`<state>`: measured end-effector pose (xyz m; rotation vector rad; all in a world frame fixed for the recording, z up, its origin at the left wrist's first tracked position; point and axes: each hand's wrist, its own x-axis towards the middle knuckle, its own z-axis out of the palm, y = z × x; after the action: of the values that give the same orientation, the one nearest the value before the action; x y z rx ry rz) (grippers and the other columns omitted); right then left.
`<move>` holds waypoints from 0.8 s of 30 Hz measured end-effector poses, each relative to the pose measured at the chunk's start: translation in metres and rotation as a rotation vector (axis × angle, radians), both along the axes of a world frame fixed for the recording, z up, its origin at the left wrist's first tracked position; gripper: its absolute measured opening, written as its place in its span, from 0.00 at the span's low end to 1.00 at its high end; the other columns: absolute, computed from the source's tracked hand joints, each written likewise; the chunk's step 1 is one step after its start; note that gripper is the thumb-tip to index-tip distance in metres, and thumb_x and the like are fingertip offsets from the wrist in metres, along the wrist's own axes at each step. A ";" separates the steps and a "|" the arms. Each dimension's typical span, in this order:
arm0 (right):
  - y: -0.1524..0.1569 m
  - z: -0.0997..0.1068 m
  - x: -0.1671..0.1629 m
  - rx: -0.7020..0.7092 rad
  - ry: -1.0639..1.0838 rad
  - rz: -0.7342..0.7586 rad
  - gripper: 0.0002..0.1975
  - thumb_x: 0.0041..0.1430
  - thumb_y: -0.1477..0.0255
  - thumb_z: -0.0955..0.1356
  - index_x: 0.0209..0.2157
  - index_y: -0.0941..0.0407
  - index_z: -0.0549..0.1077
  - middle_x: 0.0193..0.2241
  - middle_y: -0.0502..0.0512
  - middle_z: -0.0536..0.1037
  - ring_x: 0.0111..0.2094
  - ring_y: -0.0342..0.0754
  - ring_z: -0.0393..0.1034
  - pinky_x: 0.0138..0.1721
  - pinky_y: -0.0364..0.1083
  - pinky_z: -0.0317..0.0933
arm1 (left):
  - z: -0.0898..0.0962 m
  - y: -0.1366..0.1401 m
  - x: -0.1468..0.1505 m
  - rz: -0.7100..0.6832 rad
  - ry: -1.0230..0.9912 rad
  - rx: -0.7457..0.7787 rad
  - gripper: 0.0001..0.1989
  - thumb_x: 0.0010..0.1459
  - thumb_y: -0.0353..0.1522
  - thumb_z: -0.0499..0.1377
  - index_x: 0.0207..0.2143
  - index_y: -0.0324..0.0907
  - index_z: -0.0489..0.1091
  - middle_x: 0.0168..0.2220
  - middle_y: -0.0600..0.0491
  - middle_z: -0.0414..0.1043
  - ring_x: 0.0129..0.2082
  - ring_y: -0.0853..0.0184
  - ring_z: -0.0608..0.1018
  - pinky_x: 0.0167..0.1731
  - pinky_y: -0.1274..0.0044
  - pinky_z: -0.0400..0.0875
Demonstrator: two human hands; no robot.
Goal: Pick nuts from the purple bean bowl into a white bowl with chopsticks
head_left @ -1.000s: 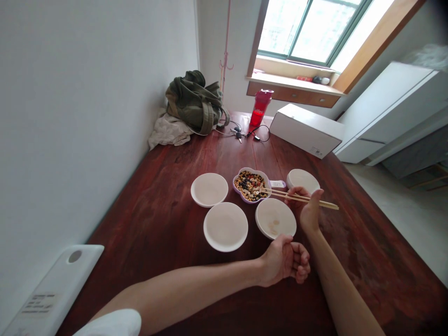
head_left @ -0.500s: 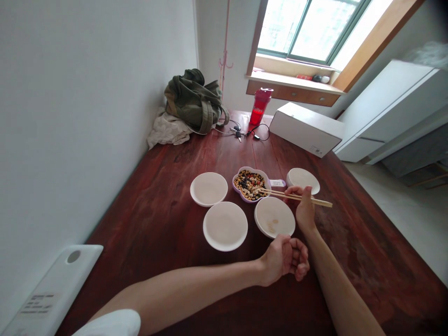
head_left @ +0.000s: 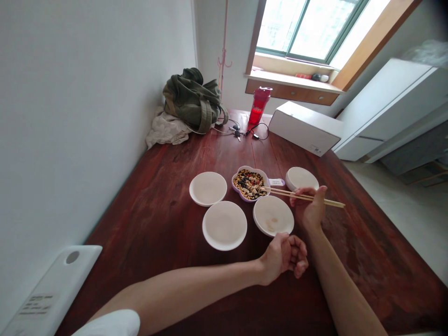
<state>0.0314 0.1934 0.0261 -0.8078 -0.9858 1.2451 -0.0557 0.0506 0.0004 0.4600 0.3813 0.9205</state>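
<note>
My right hand [head_left: 311,207] is closed round a pair of wooden chopsticks [head_left: 292,192]. Their tips are at the right rim of a purple-edged, flower-shaped dish [head_left: 245,198] full of mixed beans, grains and pale pieces. Whether the tips pinch a piece is too small to tell. Just in front of that dish, a white bowl [head_left: 273,207] holds a few small pale pieces. Beside its near edge rests my left hand [head_left: 285,256], palm turned sideways, fingers loosely curled with nothing in them; I cannot tell whether the thumb touches the rim.
Two white bowls [head_left: 224,226] [head_left: 208,188] stand on the left, another [head_left: 301,178] behind my right hand. Farther back are a green bag [head_left: 191,100], keys with cables [head_left: 238,134], a red shaker bottle [head_left: 259,106] and a white box [head_left: 304,128]. A wall runs along the left.
My right hand has shifted right with the chopsticks, drawing their tips from inside the dish towards its right rim. My left hand has stayed nearly still.
</note>
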 end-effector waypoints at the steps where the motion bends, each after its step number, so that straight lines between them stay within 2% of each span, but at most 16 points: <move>1: 0.001 0.001 0.002 0.006 0.034 0.028 0.32 0.61 0.41 0.64 0.20 0.55 0.74 0.19 0.50 0.72 0.16 0.42 0.65 0.16 0.42 0.55 | 0.000 0.000 0.000 0.007 0.000 -0.001 0.24 0.58 0.50 0.44 0.35 0.40 0.65 0.21 0.54 0.64 0.20 0.66 0.66 0.26 0.74 0.59; 6: 0.007 0.005 0.011 -0.019 0.049 0.181 0.37 0.61 0.38 0.60 0.16 0.55 0.72 0.16 0.51 0.66 0.17 0.43 0.64 0.15 0.42 0.55 | 0.001 0.001 0.001 0.048 -0.004 -0.017 0.24 0.59 0.50 0.44 0.34 0.41 0.65 0.21 0.54 0.63 0.20 0.67 0.66 0.26 0.74 0.60; 10: 0.010 0.004 0.016 -0.041 0.031 0.239 0.39 0.59 0.35 0.58 0.18 0.55 0.74 0.16 0.53 0.66 0.18 0.46 0.67 0.16 0.44 0.59 | 0.002 0.001 0.000 0.048 -0.011 -0.018 0.23 0.61 0.49 0.42 0.32 0.40 0.66 0.20 0.54 0.63 0.20 0.66 0.66 0.26 0.74 0.60; 13: 0.012 0.003 0.018 -0.038 0.035 0.214 0.37 0.60 0.37 0.60 0.19 0.54 0.74 0.17 0.53 0.68 0.19 0.46 0.68 0.16 0.44 0.60 | 0.001 0.001 0.000 0.047 -0.006 -0.017 0.23 0.61 0.48 0.42 0.31 0.40 0.66 0.20 0.54 0.62 0.20 0.67 0.66 0.26 0.75 0.60; 17: 0.011 0.002 0.014 -0.009 0.007 0.089 0.35 0.60 0.38 0.60 0.22 0.54 0.74 0.21 0.53 0.73 0.19 0.46 0.69 0.18 0.44 0.61 | -0.002 0.002 0.003 0.048 0.014 -0.012 0.24 0.62 0.49 0.42 0.31 0.41 0.65 0.20 0.54 0.62 0.19 0.67 0.65 0.26 0.75 0.60; 20: 0.004 0.002 0.008 -0.009 -0.119 0.049 0.36 0.61 0.37 0.57 0.26 0.53 0.74 0.21 0.52 0.75 0.19 0.46 0.70 0.19 0.44 0.60 | -0.003 0.003 0.004 0.037 0.013 -0.012 0.24 0.62 0.48 0.41 0.30 0.41 0.65 0.19 0.54 0.62 0.19 0.67 0.65 0.26 0.74 0.60; 24: -0.010 0.006 0.003 0.040 -0.437 0.044 0.38 0.65 0.38 0.53 0.30 0.54 0.76 0.21 0.52 0.74 0.20 0.45 0.68 0.21 0.44 0.59 | -0.003 0.003 0.004 0.027 0.022 -0.020 0.24 0.63 0.46 0.39 0.30 0.41 0.65 0.20 0.54 0.62 0.19 0.67 0.65 0.26 0.74 0.60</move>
<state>0.0341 0.1836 0.0323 -1.0570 -1.3799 1.1025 -0.0521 0.0536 -0.0029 0.4481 0.4176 0.9377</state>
